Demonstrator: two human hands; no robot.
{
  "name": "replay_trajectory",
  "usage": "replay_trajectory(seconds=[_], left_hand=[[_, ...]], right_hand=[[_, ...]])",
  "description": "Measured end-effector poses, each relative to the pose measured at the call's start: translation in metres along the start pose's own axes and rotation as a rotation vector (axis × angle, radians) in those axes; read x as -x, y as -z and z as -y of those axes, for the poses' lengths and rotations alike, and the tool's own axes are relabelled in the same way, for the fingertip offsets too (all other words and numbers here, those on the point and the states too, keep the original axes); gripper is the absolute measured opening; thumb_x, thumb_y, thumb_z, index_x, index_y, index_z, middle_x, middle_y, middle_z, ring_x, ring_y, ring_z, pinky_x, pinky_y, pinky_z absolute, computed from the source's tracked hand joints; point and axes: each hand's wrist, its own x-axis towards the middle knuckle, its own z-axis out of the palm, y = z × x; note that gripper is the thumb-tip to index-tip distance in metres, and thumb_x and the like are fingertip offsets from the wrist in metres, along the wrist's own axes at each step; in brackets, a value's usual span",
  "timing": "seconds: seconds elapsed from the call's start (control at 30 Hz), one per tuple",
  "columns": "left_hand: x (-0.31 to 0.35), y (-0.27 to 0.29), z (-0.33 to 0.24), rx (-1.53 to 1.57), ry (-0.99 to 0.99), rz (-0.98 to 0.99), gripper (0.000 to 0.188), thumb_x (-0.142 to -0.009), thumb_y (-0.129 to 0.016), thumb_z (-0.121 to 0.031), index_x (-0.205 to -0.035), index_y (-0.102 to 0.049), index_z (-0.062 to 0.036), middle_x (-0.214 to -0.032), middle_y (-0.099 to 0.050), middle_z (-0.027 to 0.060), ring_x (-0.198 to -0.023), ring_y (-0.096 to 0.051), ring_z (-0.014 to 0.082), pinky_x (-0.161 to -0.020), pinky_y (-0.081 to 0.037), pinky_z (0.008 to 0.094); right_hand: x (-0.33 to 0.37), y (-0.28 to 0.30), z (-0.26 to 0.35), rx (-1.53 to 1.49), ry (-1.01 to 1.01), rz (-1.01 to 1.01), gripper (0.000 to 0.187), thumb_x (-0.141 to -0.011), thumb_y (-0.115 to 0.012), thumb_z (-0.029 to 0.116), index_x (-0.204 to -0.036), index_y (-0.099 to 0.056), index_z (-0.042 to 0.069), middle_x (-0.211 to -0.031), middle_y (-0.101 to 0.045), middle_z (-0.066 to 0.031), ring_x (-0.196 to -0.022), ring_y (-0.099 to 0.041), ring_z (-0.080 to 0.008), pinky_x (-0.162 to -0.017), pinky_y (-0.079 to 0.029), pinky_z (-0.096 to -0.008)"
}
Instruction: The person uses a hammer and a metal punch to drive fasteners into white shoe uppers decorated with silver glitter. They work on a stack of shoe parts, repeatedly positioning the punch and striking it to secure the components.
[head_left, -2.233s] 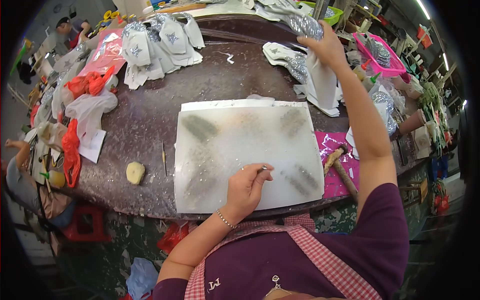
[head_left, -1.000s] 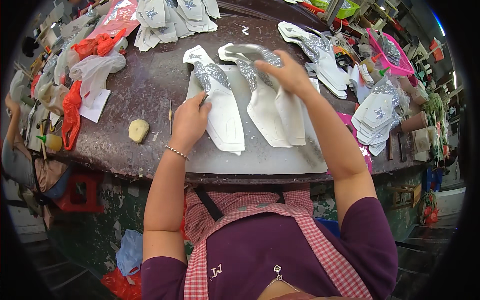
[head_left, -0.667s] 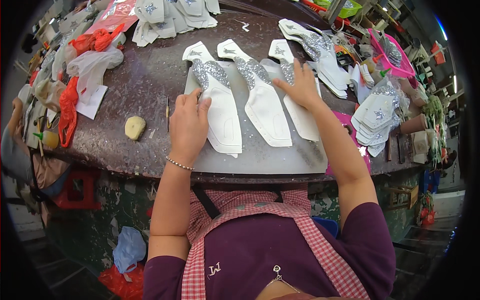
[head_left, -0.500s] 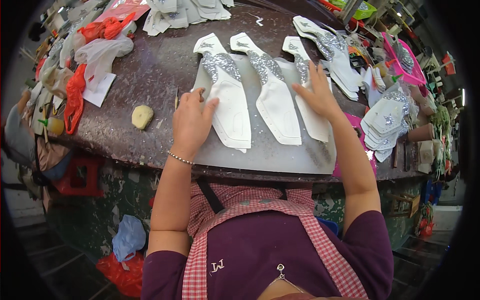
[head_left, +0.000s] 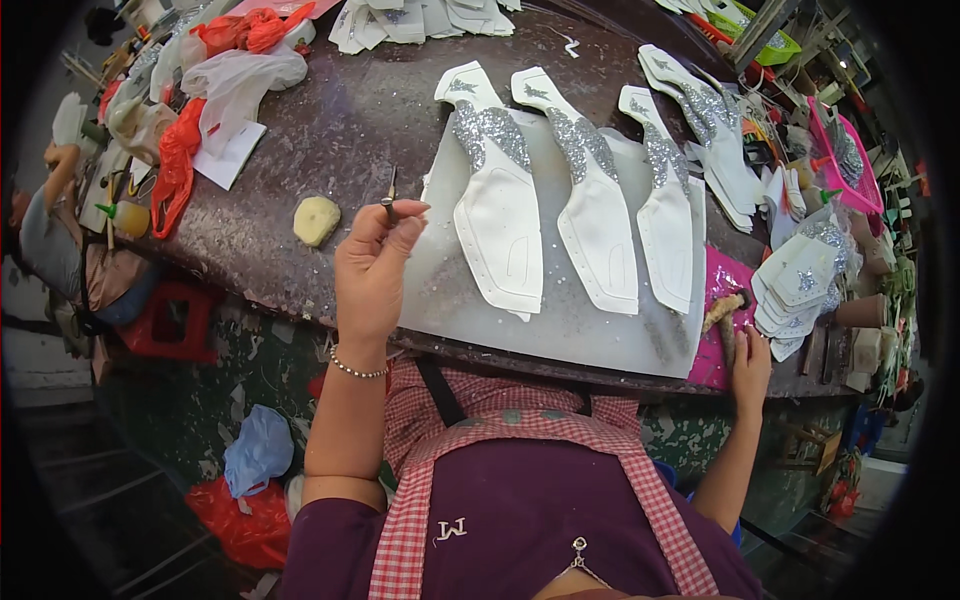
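Note:
Three white cut pieces with silver-glitter bands, the left one (head_left: 500, 235), the middle one (head_left: 598, 240) and the right one (head_left: 665, 235), lie side by side on a pale sheet (head_left: 440, 300). My left hand (head_left: 368, 285) hovers just left of the sheet, fingers curled and thumb near the index finger; anything between them is too small to see. A thin pointed tool (head_left: 392, 182) lies just beyond its fingers. At the right, my right hand (head_left: 750, 372) closes at the handle of a tan-bristled brush (head_left: 722, 312) on a bright pink sheet (head_left: 714, 268).
A pale yellow lump (head_left: 317, 221) sits to the left, near plastic bags (head_left: 245, 80). White pieces (head_left: 425, 22) are heaped at the back; more glittered pieces (head_left: 722, 165) and a stack (head_left: 795, 290) lie right. A pink basket (head_left: 850, 185) stands farther right.
My right hand has left the right white piece and come down to the brush on the pink sheet. My left hand has drawn away from the left piece, its thumb closer to the index finger.

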Motion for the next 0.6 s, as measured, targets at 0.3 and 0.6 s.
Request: replay_trajectory(seconds=[0.3,0.6], left_hand=[[0.014,0.004,0.001,-0.297,-0.072,-0.079,0.01,-0.087,-0.073,-0.004,-0.097,-0.073,0.0011,-0.088,-0.065,0.0015,-0.08,-0.058,0.0084,-0.072,-0.047,0.0236],[0.009,0.014,-0.007,-0.404,0.016,-0.001,0.015,-0.092,-0.069,-0.008,-0.103,-0.068,0.0027,-0.086,-0.066,0.0004,-0.079,-0.059,0.0066,-0.074,-0.048,0.0215]], right_hand=[[0.033,-0.002,0.016,0.129,0.026,-0.192,0.025,-0.099,-0.057,0.025,-0.11,-0.062,0.002,-0.086,-0.062,-0.0118,-0.078,-0.061,-0.0326,-0.074,-0.048,-0.0383],[0.014,0.061,0.149,-1.016,0.0,-0.002,0.027,-0.099,-0.058,0.011,-0.124,-0.06,0.0,-0.08,-0.057,0.0024,-0.064,-0.048,-0.0041,-0.058,-0.039,-0.0187]])
